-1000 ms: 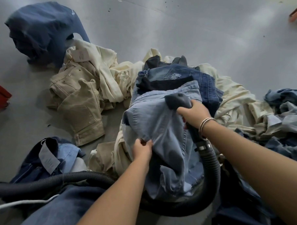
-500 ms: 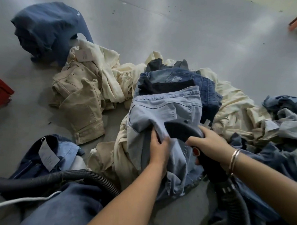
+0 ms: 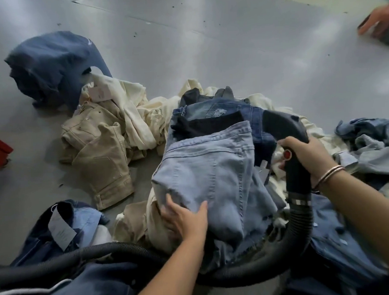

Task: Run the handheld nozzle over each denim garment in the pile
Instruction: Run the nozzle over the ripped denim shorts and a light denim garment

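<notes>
The right hand (image 3: 309, 155) has its fingers curled tight round the black handheld nozzle (image 3: 286, 139), just above the red button (image 3: 287, 154); bangles (image 3: 330, 172) circle the wrist. The nozzle head sits at the right edge of the light-blue denim garment (image 3: 212, 169), over darker jeans (image 3: 216, 111). The left hand (image 3: 185, 219) lies on the garment's near edge, fingers straight and spread, thumb pressing the cloth. A ribbed black hose (image 3: 300, 223) loops from the handle under both forearms. Cream and tan garments (image 3: 104, 146), a navy garment (image 3: 51, 64) and tagged denim (image 3: 61, 229) lie around on the grey floor (image 3: 206, 35).
</notes>
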Demonstrator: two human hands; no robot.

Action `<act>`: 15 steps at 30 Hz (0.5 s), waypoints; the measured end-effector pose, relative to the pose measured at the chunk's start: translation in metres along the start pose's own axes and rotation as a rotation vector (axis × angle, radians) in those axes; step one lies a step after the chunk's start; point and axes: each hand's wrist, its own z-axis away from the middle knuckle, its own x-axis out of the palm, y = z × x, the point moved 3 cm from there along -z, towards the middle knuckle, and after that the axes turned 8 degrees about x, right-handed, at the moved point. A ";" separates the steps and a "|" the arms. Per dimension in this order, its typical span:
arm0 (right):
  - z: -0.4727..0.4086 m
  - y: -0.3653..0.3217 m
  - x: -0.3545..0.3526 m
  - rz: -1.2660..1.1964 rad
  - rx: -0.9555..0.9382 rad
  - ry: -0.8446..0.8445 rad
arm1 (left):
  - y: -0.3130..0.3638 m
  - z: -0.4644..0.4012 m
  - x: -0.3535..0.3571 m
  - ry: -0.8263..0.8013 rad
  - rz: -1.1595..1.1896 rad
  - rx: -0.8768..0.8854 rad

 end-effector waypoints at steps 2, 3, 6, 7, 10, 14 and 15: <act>0.023 0.011 -0.015 -0.051 0.074 -0.073 | -0.010 -0.018 0.000 -0.059 0.114 -0.118; 0.034 0.020 -0.019 -0.063 0.116 -0.093 | -0.014 -0.024 0.004 -0.144 0.178 -0.174; 0.054 0.054 -0.019 -0.042 0.198 -0.111 | -0.015 -0.016 0.018 -0.304 0.243 -0.208; 0.057 0.064 -0.015 -0.064 0.221 -0.120 | -0.013 -0.010 0.020 -0.256 0.214 -0.174; 0.056 0.085 0.001 -0.149 0.241 -0.164 | 0.007 0.013 0.023 -0.140 0.264 -0.079; 0.065 0.080 0.013 -0.161 0.118 -0.324 | 0.058 0.064 0.030 -0.258 0.359 0.062; 0.069 0.073 0.010 -0.158 0.064 -0.334 | 0.073 0.080 0.033 -0.339 0.456 0.088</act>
